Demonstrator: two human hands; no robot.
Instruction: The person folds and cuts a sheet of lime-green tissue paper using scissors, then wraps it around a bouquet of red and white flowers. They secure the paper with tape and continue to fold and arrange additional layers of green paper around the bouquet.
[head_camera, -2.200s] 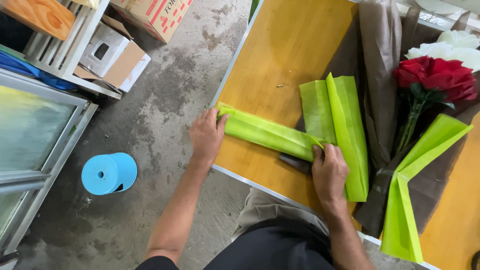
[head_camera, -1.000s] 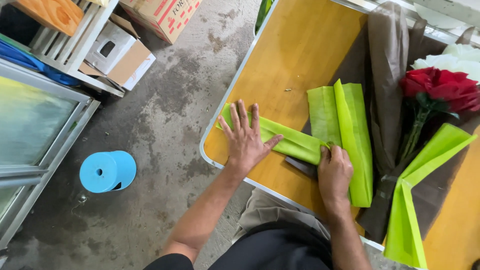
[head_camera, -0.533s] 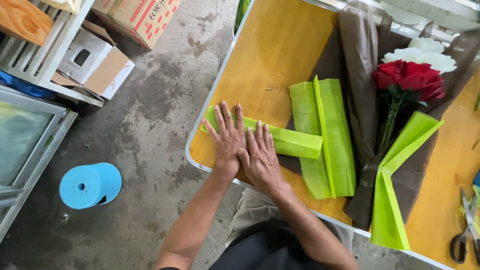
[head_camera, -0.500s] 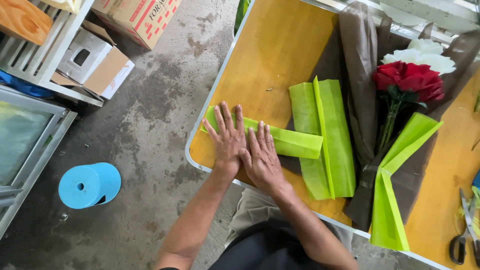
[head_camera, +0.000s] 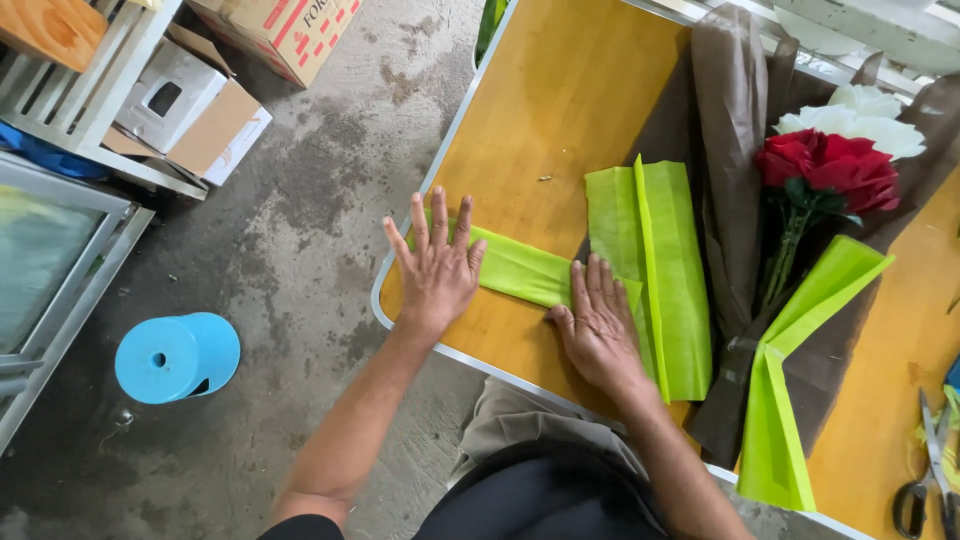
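A blue spool (head_camera: 177, 357) lies on the concrete floor at far left, below a rack with white and brown cardboard boxes (head_camera: 195, 100), one red-lettered box cut off at the top edge. On the wooden table (head_camera: 560, 90), the left hand (head_camera: 437, 268) lies flat, fingers spread, on the near end of a folded green wrapping sheet (head_camera: 520, 272). The right hand (head_camera: 600, 325), also flat and open, presses its other end. Farther right, brown paper (head_camera: 735, 120) surrounds red and white roses (head_camera: 835, 165); scissors (head_camera: 925, 480) are half out of view.
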